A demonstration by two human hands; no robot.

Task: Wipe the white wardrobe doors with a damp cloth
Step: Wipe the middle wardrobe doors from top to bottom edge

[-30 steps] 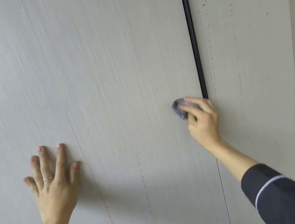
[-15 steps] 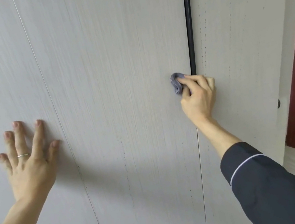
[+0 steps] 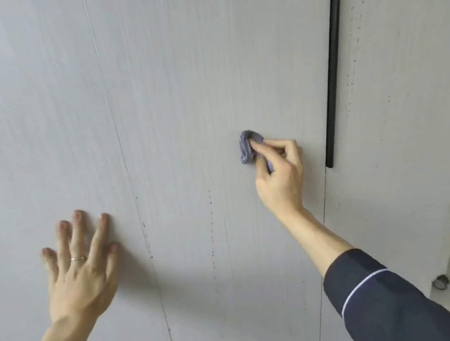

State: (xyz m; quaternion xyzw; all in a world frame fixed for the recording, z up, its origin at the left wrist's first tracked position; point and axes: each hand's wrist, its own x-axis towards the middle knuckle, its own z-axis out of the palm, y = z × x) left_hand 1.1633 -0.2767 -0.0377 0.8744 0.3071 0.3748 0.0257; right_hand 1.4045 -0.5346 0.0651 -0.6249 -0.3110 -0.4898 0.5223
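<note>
1. Right hand (image 3: 281, 181) gripped a small bunched purple cloth (image 3: 247, 148), its fingers (image 3: 273, 148) curled round the wad and pressing it against the middle wardrobe door (image 3: 172, 75).
2. Most of the cloth stuck out at about 10 o'clock from the knuckles, so the wad led the hand leftward. Its long axis ran roughly from 12 to 6 o'clock.
3. A long black handle (image 3: 333, 62) ran up that door's right edge. Its lower end sat at about 3 o'clock from the hand, near it but apart.
4. Left hand (image 3: 81, 271), wearing a ring (image 3: 79, 258), lay released and flat on the neighbouring door at about 8 o'clock from the cloth. Its fingers were spread toward 12 o'clock and held nothing; it looked like a brace.
5. The right forearm came up from 5 o'clock out of a dark sleeve (image 3: 388, 300), with the wrist fairly straight.
6. A column of dark specks (image 3: 212, 226) ran down the middle door at about 7 o'clock from the cloth, between the two hands and nearer the right one. In my judgement, reaching them would call for a stroke down and to the left under steady pressure.
</note>
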